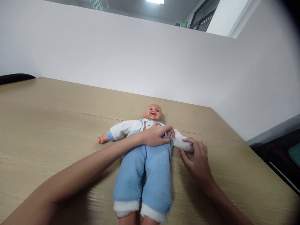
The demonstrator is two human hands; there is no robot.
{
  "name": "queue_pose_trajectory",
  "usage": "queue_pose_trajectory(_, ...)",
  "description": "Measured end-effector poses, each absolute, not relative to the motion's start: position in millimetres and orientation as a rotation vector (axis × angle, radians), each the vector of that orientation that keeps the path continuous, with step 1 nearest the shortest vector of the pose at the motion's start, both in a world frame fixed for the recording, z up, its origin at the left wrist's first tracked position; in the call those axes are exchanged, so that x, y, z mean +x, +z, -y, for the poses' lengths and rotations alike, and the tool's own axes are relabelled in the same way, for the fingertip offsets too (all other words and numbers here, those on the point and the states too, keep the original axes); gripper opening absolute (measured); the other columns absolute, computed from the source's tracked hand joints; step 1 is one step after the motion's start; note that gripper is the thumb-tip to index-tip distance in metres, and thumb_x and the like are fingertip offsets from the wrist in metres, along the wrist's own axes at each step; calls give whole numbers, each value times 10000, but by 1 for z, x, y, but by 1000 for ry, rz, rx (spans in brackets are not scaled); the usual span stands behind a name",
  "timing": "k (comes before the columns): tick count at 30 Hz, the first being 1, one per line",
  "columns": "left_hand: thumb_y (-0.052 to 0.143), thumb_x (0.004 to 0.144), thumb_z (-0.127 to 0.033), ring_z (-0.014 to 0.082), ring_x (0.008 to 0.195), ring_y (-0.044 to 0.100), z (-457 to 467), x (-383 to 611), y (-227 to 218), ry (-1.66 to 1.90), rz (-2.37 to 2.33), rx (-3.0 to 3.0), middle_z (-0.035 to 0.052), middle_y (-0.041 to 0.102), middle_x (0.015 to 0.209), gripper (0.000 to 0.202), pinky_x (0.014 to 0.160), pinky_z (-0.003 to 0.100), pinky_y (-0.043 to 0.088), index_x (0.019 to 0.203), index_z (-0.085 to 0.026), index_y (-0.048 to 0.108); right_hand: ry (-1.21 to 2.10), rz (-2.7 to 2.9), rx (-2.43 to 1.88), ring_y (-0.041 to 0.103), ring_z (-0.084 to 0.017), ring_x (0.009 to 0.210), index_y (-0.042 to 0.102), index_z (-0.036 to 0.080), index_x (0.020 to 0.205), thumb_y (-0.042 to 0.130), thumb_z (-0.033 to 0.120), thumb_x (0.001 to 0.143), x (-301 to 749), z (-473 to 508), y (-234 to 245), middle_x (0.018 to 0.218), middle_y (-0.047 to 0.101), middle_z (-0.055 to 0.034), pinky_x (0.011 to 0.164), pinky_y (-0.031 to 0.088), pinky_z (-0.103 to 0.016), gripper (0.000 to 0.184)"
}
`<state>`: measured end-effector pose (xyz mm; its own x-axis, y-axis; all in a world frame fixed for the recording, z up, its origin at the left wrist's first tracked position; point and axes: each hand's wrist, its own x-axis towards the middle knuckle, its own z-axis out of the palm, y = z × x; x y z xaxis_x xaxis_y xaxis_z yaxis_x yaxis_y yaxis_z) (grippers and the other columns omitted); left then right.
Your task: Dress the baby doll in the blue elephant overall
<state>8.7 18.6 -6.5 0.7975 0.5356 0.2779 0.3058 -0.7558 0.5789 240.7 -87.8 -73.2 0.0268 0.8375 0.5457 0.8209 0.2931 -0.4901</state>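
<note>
A baby doll (150, 150) in a blue and white fleece suit lies on its back on a light wooden table (58, 118), head pointing away from me. My left hand (156, 136) lies across the doll's belly, fingers curled on the suit's cloth near the waist. My right hand (197, 159) pinches the white sleeve (181, 141) on the doll's arm at the right. The doll's other arm stretches out to the left, its small bare hand (101, 139) resting on the table.
A white partition wall (140, 56) rises behind the table's far edge. The table's right edge runs diagonally at the right, with a dark object (281, 156) below it. A dark chair back (14, 78) shows at the far left.
</note>
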Motion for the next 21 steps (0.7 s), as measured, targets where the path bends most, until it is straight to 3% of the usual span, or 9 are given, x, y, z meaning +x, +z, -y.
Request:
queue_pose_trajectory(2, 611, 956, -187, 207, 972, 688, -21, 7, -5, 575, -578, 2450, 29, 743, 1064, 196, 940, 328, 456, 1146, -210, 651, -140, 1849, -1476, 573, -393, 1263, 593, 247, 1314, 668, 415, 961, 253, 81, -76, 1343, 647, -155, 1089, 406, -588, 398)
queue_pose_trajectory(5, 618, 957, -175, 212, 991, 660, -22, 6, -1, 557, -547, 2485, 54, 716, 1144, 222, 917, 318, 471, 1175, -210, 639, -60, 1951, -1462, 581, -410, 1283, 550, 216, 1415, 732, 434, 905, 271, 70, -83, 1390, 644, -178, 1098, 422, -602, 583)
queue_pose_trajectory(9, 682, 975, -282, 298, 1151, 583, -19, 12, 5, 576, -646, 2658, 129, 650, 1279, 288, 1047, 414, 442, 1243, -182, 645, 148, 1960, -1454, 649, -368, 1218, 622, 248, 1360, 742, 360, 897, 287, 62, -77, 1332, 721, -124, 1068, 484, -573, 491)
queue_pose_trajectory(14, 838, 878, -419, 372, 1286, 532, -19, 29, 6, 467, -722, 2733, 183, 609, 1416, 627, 1094, 502, 423, 1376, -151, 568, 243, 1761, -1433, 693, -328, 1148, 665, 269, 1344, 825, 387, 865, 279, 74, -58, 1338, 721, -115, 856, 620, -433, 518)
queue_pose_trajectory(16, 905, 798, -409, 384, 1270, 551, -19, 33, 2, 427, -781, 2730, 185, 641, 1384, 734, 1076, 522, 427, 1388, -137, 563, 271, 1740, -1390, 713, -320, 1145, 633, 265, 1394, 851, 423, 858, 270, 81, -53, 1367, 710, -128, 852, 639, -418, 600)
queue_pose_trajectory(19, 910, 747, -311, 364, 1206, 591, -17, 34, -5, 484, -826, 2716, 140, 704, 1304, 674, 1024, 489, 446, 1328, -152, 606, 256, 1779, -1330, 736, -315, 1147, 596, 275, 1444, 886, 453, 835, 260, 88, -50, 1324, 737, -119, 983, 622, -458, 697)
queue_pose_trajectory(21, 848, 796, -266, 337, 1164, 606, -15, 31, -8, 571, -795, 2716, 108, 726, 1276, 548, 990, 455, 453, 1291, -173, 630, 328, 1772, -1286, 731, -312, 1173, 563, 283, 1481, 877, 465, 845, 260, 89, -51, 1322, 729, -118, 1026, 609, -466, 732)
